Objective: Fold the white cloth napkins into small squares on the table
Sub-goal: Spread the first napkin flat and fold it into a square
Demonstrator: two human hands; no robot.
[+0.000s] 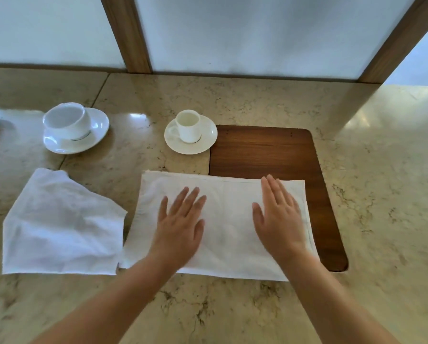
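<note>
Pressing flat on one folded napkin (222, 219) at the marble table's (381, 194) near edge are two hands: left hand (180, 227) and right hand (279, 219), fingers spread. A second, crumpled napkin (59, 224) is lying left. Two cups on saucers (76, 131) (190, 132) are sitting farther back; a wooden inlay (270, 152) is showing beneath the frosted panels (257, 33).

Views: just one, so no part is shared with another.
Place: worn on the person's head, above the near edge of the marble bench (232, 306).
Facing: forward and down.
Nearness: close; both forearms reach in from the bottom.
Far end: frosted wall panels (257, 33) with wooden posts.
Lens: wide, so straight lines bend.
</note>
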